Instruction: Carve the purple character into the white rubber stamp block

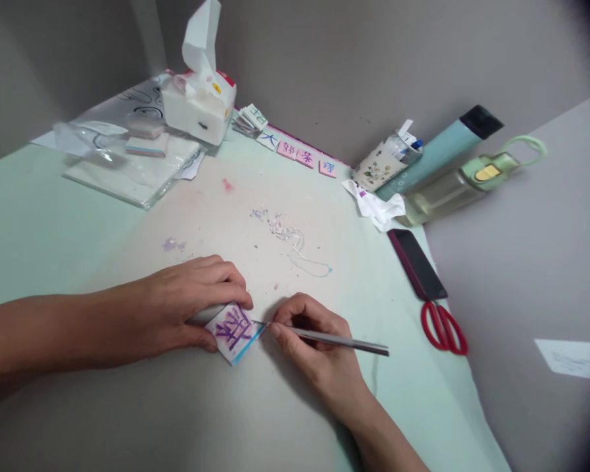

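A small square carving block (229, 331) with a purple marker character on its face and a blue stripe along one edge lies on the table. My left hand (201, 295) pins it, thumb on the near left side and fingertips at the far corner. In my right hand (314, 341) is a slim silver craft knife (344, 339), gripped like a pen. Its tip meets the block's right side near the blue edge. Beyond the hands lie carving scraps (282, 229) and a thin curled strip (309, 265).
At the back left stand a tissue pack (196, 111) and a plastic-wrapped white slab (128, 170). Several lettered blocks (305, 157) line the back edge. Rightward are a pen cup (381, 164), two bottles (452, 180), a crumpled tissue (376, 206), a phone (417, 265) and red-handled scissors (442, 328).
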`<state>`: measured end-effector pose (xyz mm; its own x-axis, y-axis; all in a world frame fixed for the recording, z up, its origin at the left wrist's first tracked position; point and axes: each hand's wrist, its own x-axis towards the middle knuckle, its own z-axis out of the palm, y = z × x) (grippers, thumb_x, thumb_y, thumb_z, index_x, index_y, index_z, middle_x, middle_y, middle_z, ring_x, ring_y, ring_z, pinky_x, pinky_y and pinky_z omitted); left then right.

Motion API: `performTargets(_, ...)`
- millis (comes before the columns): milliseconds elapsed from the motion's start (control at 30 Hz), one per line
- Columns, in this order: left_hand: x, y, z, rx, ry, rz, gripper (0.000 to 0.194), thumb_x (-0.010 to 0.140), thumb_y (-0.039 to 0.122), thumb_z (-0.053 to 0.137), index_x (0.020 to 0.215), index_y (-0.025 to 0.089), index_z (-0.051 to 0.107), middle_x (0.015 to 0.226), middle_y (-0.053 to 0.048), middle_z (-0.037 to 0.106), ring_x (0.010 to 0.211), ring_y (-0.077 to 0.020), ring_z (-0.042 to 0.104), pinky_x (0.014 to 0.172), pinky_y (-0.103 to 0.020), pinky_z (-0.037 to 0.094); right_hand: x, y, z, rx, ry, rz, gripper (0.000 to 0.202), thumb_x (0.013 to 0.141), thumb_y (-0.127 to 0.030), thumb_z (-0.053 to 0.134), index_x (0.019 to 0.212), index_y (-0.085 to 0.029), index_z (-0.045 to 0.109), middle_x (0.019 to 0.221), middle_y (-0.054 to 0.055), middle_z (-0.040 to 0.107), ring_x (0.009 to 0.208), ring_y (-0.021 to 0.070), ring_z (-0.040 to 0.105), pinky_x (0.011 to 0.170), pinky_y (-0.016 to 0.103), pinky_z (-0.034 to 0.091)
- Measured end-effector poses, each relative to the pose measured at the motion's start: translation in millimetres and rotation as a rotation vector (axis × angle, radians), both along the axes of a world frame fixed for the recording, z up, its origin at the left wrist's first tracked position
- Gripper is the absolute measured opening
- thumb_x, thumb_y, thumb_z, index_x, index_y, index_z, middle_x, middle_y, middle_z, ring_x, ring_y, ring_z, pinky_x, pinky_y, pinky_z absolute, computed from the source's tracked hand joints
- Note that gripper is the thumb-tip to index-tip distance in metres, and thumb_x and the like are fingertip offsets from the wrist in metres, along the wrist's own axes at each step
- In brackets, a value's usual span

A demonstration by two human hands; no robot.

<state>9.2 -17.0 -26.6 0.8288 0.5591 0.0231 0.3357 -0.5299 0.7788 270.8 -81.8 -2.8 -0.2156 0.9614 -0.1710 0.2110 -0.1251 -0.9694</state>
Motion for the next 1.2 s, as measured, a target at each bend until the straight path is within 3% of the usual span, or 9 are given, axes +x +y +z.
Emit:
performTargets(433,0.2,0.6,-0.4,-0.001,-0.005,0.003,0.048,0.092,0.018,0.076,0.133,0.038,0.060,0.129,0.001,0.064,0.120,-0.0236,0.059,0.098,-0.027,0.045,-0.3,0.2,-3.0,0.062,-0.009,0.051,0.020,0.097,-0.028,0.070,0.081,-0.021,0.060,0.085,0.002,0.063,0.072,0.0150,0.049,0.063,0.031,0.036)
performTargets(1200,0.8,-1.7,2.9,0.019,0.006,0.038,0.041,0.094,0.021,0.071,0.131,0.036,0.063,0.128,0.000,0.067,0.119,-0.0244,0.060,0.097,-0.028,0.045,-0.9,0.2,3.6,-0.001,0.002,0.040,0.023,0.095,-0.029,0.069,0.077,-0.021,0.057,0.083,0.002,0.063,0.072,0.0152,0.049,0.063,0.031,0.036)
